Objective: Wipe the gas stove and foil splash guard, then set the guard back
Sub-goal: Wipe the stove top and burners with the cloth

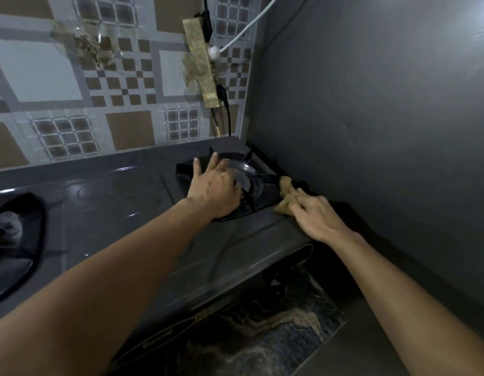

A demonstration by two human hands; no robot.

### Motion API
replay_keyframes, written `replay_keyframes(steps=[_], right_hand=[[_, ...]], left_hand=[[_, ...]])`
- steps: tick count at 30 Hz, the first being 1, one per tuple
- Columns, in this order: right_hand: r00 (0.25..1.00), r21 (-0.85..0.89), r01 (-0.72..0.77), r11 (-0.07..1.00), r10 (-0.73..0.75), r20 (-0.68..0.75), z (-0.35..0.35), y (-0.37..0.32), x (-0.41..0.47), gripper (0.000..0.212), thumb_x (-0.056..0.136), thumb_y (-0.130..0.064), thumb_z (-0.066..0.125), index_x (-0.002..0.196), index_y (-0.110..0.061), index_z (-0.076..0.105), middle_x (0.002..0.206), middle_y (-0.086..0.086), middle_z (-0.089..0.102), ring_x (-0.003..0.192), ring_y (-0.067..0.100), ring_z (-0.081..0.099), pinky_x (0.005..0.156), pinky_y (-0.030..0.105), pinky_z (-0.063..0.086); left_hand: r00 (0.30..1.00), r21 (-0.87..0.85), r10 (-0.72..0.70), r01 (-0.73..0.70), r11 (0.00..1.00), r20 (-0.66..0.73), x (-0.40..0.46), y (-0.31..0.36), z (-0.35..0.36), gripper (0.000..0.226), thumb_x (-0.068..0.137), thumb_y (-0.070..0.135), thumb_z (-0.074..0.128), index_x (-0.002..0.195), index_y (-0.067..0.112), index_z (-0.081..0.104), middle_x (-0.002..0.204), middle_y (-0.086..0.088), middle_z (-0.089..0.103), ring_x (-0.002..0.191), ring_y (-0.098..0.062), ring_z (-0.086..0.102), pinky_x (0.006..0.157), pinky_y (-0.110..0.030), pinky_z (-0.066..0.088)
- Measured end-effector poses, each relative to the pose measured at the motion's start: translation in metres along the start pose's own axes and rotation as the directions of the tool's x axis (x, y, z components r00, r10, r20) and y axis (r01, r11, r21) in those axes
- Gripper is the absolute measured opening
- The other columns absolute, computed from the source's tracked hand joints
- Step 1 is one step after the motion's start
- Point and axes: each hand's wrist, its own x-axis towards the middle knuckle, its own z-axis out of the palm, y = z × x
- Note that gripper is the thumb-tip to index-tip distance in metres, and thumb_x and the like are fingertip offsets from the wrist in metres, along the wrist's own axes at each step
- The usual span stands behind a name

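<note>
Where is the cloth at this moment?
In the head view the cloth lies on the right edge of the gas stove, under the right hand, between the right burner and the grey wall.

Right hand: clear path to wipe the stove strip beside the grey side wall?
Probably yes. The right hand already presses the crumpled tan cloth onto that edge of the dark grey gas stove; nothing lies between. The left hand rests on the black burner grate, clear.
</note>
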Motion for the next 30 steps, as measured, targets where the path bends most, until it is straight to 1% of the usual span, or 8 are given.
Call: replay_keyframes(steps=[3, 7, 11, 14, 16, 21, 24, 30], right_hand=[[0.991, 0.027, 0.133, 0.991, -0.132, -0.039, 0.013, -0.020, -0.046, 0.046, 0.097, -0.031, 0.049, 0.136, -0.007, 0.053, 0.149, 0.006, 0.042, 0.141, 0.009, 0.027, 0.109, 0.008, 0.006], [0.931, -0.007, 0.365, 0.931, -0.365, 0.033, 0.035, -0.038, -0.080, 0.056, 0.096, -0.048, 0.044, 0.138, -0.012, 0.052, 0.146, -0.008, 0.037, 0.142, 0.006, 0.024, 0.116, 0.016, 0.009], [0.962, -0.104, 0.149, 0.983, -0.169, -0.217, 0.029, -0.004, -0.048, 0.057, 0.096, -0.042, 0.034, 0.121, 0.000, 0.065, 0.131, 0.014, 0.060, 0.129, 0.026, 0.051, 0.115, 0.028, 0.027], [0.981, -0.071, -0.074, 0.995, 0.060, -0.186, 0.025, 0.004, -0.034, 0.053, 0.099, -0.039, 0.034, 0.141, -0.009, 0.047, 0.153, 0.007, 0.037, 0.143, 0.024, 0.029, 0.118, 0.039, 0.020], [0.976, -0.107, -0.088, 0.990, 0.065, -0.207, 0.038, -0.009, -0.043, 0.056, 0.096, -0.040, 0.031, 0.141, -0.011, 0.047, 0.154, 0.006, 0.035, 0.144, 0.024, 0.025, 0.118, 0.044, 0.016], [0.938, -0.075, 0.290, 0.954, -0.299, -0.174, 0.075, -0.077, -0.098, 0.051, 0.087, -0.037, 0.043, 0.131, -0.019, 0.059, 0.143, 0.007, 0.050, 0.139, 0.025, 0.034, 0.117, 0.042, 0.017], [0.927, -0.075, 0.355, 0.932, -0.361, -0.099, 0.069, -0.082, -0.102, 0.048, 0.090, -0.034, 0.045, 0.136, -0.023, 0.052, 0.147, 0.005, 0.045, 0.142, 0.022, 0.030, 0.118, 0.041, 0.017], [0.994, -0.233, -0.034, 0.972, 0.008, -0.111, 0.036, -0.018, -0.046, 0.058, 0.093, -0.043, 0.026, 0.143, -0.018, 0.043, 0.155, 0.005, 0.033, 0.144, 0.019, 0.023, 0.120, 0.037, 0.010]], left_hand=[[0.982, 0.009, -0.067, 0.070, 0.998, -0.174, -0.018, 0.004, -0.001, 0.047, 0.092, 0.042, 0.048, 0.127, 0.013, 0.059, 0.133, -0.009, 0.054, 0.130, -0.029, 0.038, 0.106, -0.043, 0.032], [0.963, -0.080, -0.207, 0.196, 0.977, -0.175, -0.033, 0.000, -0.011, 0.037, 0.088, 0.029, 0.053, 0.118, 0.008, 0.058, 0.121, -0.014, 0.054, 0.115, -0.035, 0.049, 0.088, -0.045, 0.044], [0.946, -0.137, -0.299, 0.282, 0.950, -0.123, -0.041, -0.006, -0.017, 0.027, 0.084, 0.017, 0.059, 0.109, 0.009, 0.063, 0.110, -0.015, 0.062, 0.100, -0.038, 0.059, 0.074, -0.040, 0.046], [0.936, -0.204, -0.335, 0.308, 0.929, -0.112, -0.042, -0.013, -0.017, 0.025, 0.085, 0.007, 0.060, 0.108, 0.008, 0.069, 0.106, -0.018, 0.065, 0.097, -0.039, 0.062, 0.079, -0.042, 0.052], [0.936, -0.238, -0.333, 0.300, 0.924, -0.113, -0.041, -0.016, -0.017, 0.023, 0.084, 0.003, 0.060, 0.104, 0.007, 0.071, 0.104, -0.019, 0.066, 0.096, -0.038, 0.062, 0.081, -0.042, 0.053], [0.936, -0.193, -0.336, 0.312, 0.930, -0.105, -0.034, -0.017, -0.024, 0.025, 0.084, 0.008, 0.065, 0.108, 0.008, 0.070, 0.105, -0.018, 0.065, 0.098, -0.037, 0.062, 0.080, -0.042, 0.052], [0.919, -0.204, -0.386, 0.364, 0.909, -0.079, -0.031, -0.019, -0.023, 0.030, 0.082, 0.013, 0.068, 0.112, 0.011, 0.068, 0.110, -0.016, 0.064, 0.101, -0.035, 0.062, 0.082, -0.042, 0.051], [0.926, -0.214, -0.377, 0.364, 0.906, -0.023, -0.039, -0.028, -0.021, 0.028, 0.087, 0.026, 0.066, 0.112, 0.013, 0.069, 0.109, -0.014, 0.066, 0.099, -0.033, 0.063, 0.080, -0.038, 0.051]])
